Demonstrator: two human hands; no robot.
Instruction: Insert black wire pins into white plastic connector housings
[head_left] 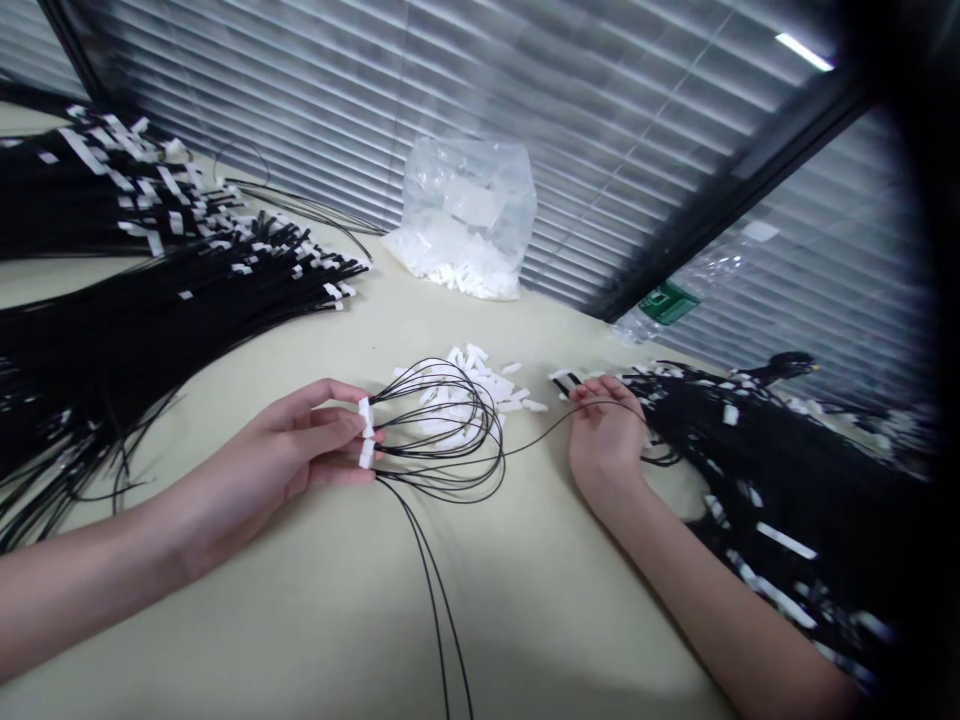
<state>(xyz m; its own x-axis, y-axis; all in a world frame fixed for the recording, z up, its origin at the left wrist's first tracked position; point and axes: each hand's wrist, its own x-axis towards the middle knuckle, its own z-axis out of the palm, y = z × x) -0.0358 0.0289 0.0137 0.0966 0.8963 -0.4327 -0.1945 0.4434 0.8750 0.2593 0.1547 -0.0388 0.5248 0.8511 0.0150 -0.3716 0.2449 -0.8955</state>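
Observation:
My left hand [322,435] pinches two small white plastic connectors [366,418] between thumb and fingers. Thin black wires [450,450] come out of them and curve round in a bundle of loops, while two strands hang down toward the near edge. At the right, my right hand [607,425] has its fingers closed on a thin black wire, which runs across from the loops. Short black pieces with white tips [564,382] stick out at its fingertips; whether they are held or lie behind is unclear. A pile of loose white connectors [487,390] lies between the hands.
Large bundles of black wires with white ends [150,300] cover the left of the table [337,620]. Another dark heap of wires [795,480] lies at the right. Behind stand a clear plastic bag of white pieces [469,220], a green-labelled bottle [671,300] and window blinds [300,100].

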